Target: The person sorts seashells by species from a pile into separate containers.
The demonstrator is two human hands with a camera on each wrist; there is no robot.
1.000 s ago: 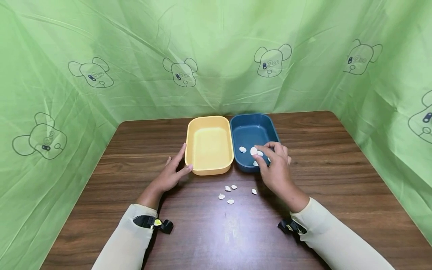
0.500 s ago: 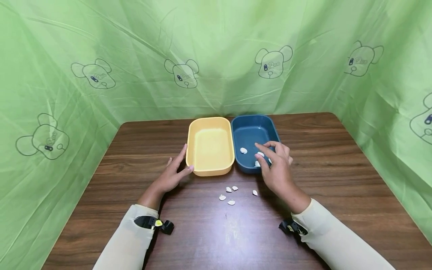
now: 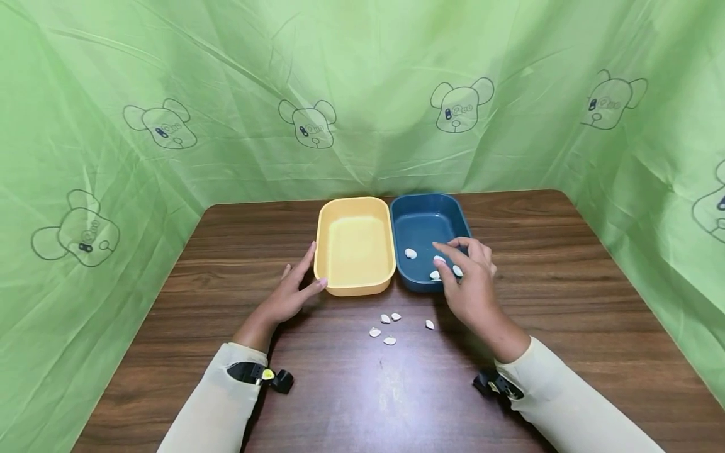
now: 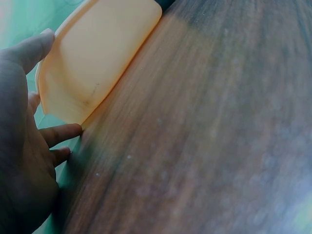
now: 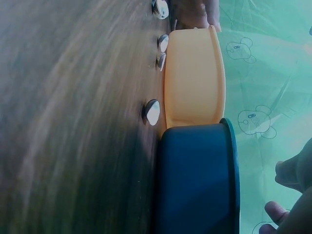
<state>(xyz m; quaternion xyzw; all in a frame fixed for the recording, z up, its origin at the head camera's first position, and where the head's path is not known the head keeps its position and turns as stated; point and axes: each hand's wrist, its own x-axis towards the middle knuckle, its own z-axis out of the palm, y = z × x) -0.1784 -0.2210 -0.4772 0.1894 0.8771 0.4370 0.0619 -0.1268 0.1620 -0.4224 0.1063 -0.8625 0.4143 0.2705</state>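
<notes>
My left hand (image 3: pixel 286 299) rests against the left side of a yellow tray (image 3: pixel 355 251), its fingers spread and fairly straight, with the thumb at the near left corner. In the left wrist view, the fingers touch the yellow tray's end wall. Over the near right part of the blue tray (image 3: pixel 421 229), my right hand (image 3: pixel 471 286) hovers with thumb and index finger apart and nothing between them. Several small white shells, such as one shell (image 3: pixel 410 253), lie inside the blue tray, some partly hidden by the right hand. More white shells, including one shell (image 3: pixel 389 340), lie on the table.
Both trays stand side by side near the far edge of the brown wooden table (image 3: pixel 238 251). A single shell (image 3: pixel 430 324) lies apart, just in front of the blue tray. A green curtain (image 3: pixel 374 145) with printed bear heads hangs behind and at both sides.
A second ago my right thumb and index finger pinched a white shell over the blue tray; they have let it go and parted. The left hand stays against the yellow tray.
</notes>
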